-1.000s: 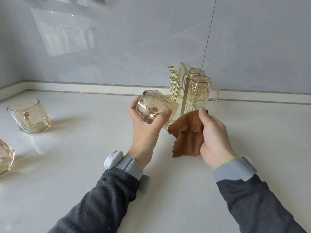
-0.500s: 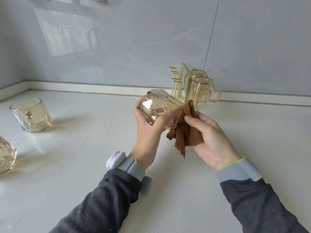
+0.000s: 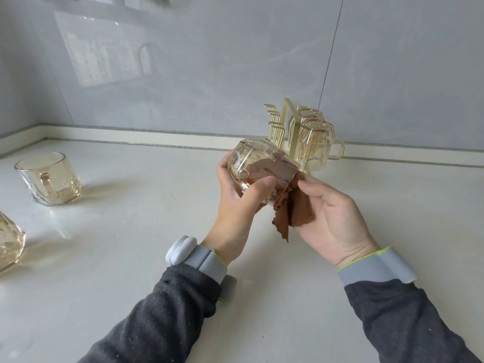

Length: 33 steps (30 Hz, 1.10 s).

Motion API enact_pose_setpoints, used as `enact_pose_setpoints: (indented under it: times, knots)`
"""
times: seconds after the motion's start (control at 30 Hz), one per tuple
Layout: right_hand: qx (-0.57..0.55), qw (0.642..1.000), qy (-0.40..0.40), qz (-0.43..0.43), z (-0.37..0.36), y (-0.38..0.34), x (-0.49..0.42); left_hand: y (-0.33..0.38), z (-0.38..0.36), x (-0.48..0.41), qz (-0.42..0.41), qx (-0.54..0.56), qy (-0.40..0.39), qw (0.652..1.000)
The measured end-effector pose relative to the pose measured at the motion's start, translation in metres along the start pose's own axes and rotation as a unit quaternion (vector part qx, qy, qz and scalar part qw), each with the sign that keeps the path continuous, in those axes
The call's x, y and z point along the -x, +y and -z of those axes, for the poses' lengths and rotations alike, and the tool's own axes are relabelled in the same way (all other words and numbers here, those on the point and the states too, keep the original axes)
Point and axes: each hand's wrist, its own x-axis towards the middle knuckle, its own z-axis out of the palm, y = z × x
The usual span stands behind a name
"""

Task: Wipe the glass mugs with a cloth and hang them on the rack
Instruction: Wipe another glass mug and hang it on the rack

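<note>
Head camera looks down at two hands over a pale counter (image 3: 131, 244). The left hand (image 3: 235, 205) holds a mug (image 3: 259, 169) up in the air. Its fingers and thumb wrap round the glass, and the thumb lies across the front. The mug is tipped on its side, with its open end facing the right hand (image 3: 332, 218).

The right hand holds a brown cloth (image 3: 293, 210). Its palm faces up. The thumb pinches the cloth from above and the fingers curl under it. One end of the cloth is pushed into the mug's open end, and you can see brown through the glass. The other end hangs down between the two hands.

Just behind the mug stands a gold rack (image 3: 293, 134), close to the gray wall (image 3: 209, 74). Two hung mugs (image 3: 317, 142) sit upside down on its right side, one behind the other. The hooks on its left side are bare.

Far to the left, a second mug (image 3: 49, 179) stands on the counter with its open end up. A third mug (image 3: 9, 239) shows at the left edge, partly cut off.

Both arms wear dark sleeves (image 3: 167, 315) and gray bands (image 3: 374, 265) at the wrists. The left band has a small pale blue lump (image 3: 180, 248) on it.
</note>
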Motion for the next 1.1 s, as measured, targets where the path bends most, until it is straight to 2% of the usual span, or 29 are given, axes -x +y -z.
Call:
enact_pose_setpoints:
  times: [0.23, 0.4, 0.6, 0.87, 1.1]
  knots:
    - [-0.034, 0.999, 0.010, 0.004, -0.004, 0.002, 0.003, -0.003, -0.004, 0.006, 0.009, -0.042, -0.058, 0.997]
    - [-0.121, 0.992, -0.047, 0.005, -0.005, 0.003, 0.004, -0.001, -0.002, 0.005, 0.020, -0.029, -0.071, 0.997]
    - [-0.055, 0.995, -0.074, 0.034, -0.003, 0.009, 0.002, -0.003, 0.000, 0.005, 0.035, 0.001, -0.078, 0.996]
    - [0.012, 0.999, -0.003, 0.030, 0.003, 0.016, -0.003, -0.004, -0.002, 0.005, 0.026, -0.016, -0.047, 0.998]
    - [-0.010, 0.999, 0.037, -0.008, 0.006, 0.017, -0.001, 0.000, -0.002, 0.006, -0.040, -0.063, -0.014, 0.997]
